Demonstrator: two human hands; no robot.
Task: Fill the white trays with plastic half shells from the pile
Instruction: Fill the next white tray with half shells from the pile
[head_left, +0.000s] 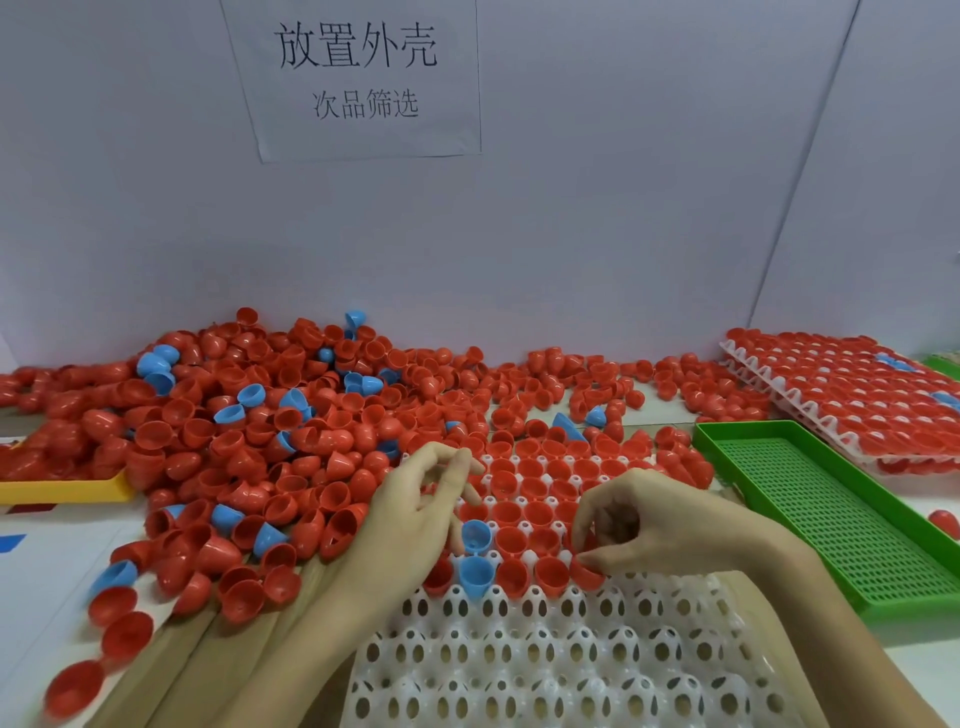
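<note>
A big pile of red and blue half shells (270, 431) covers the table's left and middle. In front of me lies a white tray (561, 660); its far rows hold red shells, and two blue shells (475, 571) sit at the left of the nearest filled rows. My left hand (415, 514) hovers over the tray's left edge with fingers spread and nothing visible in it. At the end of the nearest filled row my right hand (649, 525) pinches a red shell (587, 571) with its fingertips.
A green perforated tray (810, 499) lies to the right. Behind it stands a stack of filled white trays (852, 400). At the left a yellow tray (62, 491) is partly buried under shells. Loose shells trail down the left front. A paper sign hangs on the back wall.
</note>
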